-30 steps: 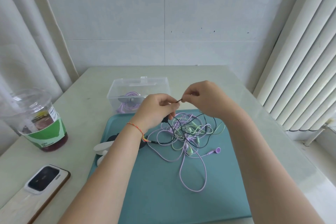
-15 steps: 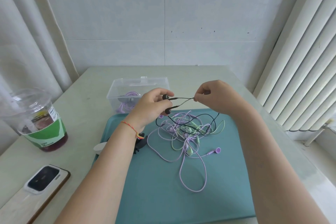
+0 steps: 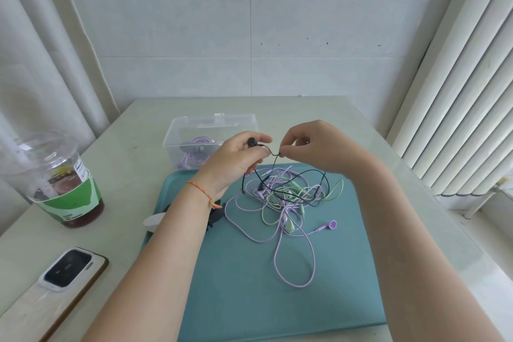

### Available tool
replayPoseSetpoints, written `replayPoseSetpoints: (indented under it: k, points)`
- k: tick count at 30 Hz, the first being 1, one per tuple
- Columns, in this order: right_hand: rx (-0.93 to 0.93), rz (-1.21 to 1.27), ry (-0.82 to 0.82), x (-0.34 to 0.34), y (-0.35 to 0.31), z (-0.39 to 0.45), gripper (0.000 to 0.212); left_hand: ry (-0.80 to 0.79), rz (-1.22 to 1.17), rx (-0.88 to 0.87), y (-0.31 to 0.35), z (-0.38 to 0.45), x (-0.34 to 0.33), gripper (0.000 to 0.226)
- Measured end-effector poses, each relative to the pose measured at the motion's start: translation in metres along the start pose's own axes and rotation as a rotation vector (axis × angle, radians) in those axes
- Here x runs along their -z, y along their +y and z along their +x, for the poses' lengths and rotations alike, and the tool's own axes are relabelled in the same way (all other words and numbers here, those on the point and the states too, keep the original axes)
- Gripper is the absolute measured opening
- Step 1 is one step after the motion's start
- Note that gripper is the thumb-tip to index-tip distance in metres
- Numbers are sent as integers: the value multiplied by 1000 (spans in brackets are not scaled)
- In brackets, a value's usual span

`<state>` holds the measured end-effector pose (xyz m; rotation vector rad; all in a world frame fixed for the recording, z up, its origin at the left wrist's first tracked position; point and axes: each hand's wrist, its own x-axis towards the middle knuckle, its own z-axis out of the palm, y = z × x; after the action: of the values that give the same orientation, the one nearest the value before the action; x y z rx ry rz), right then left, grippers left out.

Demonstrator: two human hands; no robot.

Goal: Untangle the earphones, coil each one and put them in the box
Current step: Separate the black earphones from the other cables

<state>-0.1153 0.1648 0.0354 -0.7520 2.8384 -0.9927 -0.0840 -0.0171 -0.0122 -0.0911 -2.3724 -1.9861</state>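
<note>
So I see the left hand (image 3: 236, 159) pinching the black earbud (image 3: 252, 142), the right hand (image 3: 313, 147) pinching its wire (image 3: 270, 151) just right, probably to draw it from the tangle (image 3: 283, 197) on the tray (image 3: 277, 300); the box (image 3: 177, 133) sits far-left.

Two hands (image 3: 236, 158) (image 3: 319, 150), one teal tray (image 3: 249, 300), one clear box (image 3: 213, 130), one lidded cup (image 3: 55, 180), and one phone (image 3: 69, 269) are seen; tangled earphones (image 3: 283, 197) are uncountable.
</note>
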Motion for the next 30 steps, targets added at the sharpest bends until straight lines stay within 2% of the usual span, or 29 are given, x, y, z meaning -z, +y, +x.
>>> replayPoseSetpoints:
  k: [3, 6, 8, 12, 15, 17, 19, 22, 25, 27, 30]
  points:
    - [-5, 25, 45, -1, 1, 1, 9, -77, 40, -22, -1, -2, 3, 43]
    - [-48, 6, 219, 0, 6, 5, 11, -120, 42, -35, -2, -2, 4, 52]
    - [-55, 7, 261, 2, 7, 5, 12, -95, 39, -49, -3, -2, 4, 52]
    - [-36, 28, 220, 2, 4, 3, 11, 11, -29, -42, -4, 0, 4, 44]
    - [-72, 44, 363, 7, 5, 4, 11, 154, -142, -31, -2, 2, 6, 33]
    - [-139, -30, 436, 10, 11, 5, 11, 225, -187, -26, 1, 2, 5, 24]
    - [-230, -156, 452, 11, 23, 6, 14, 239, -211, -32, 1, 2, 5, 26]
    - [-343, -304, 335, 8, 36, 7, 15, 196, -285, -48, 5, 1, 4, 24]
    - [-260, -347, 234, 2, 31, 11, 21, 140, -377, -58, 9, 0, 1, 24]
    - [-146, -264, 196, -1, 17, 10, 26, 117, -430, -68, 11, -1, -2, 23]
    - [-36, 37, 19, -11, -9, 4, 25, 91, -529, -87, 13, -1, -4, 16]
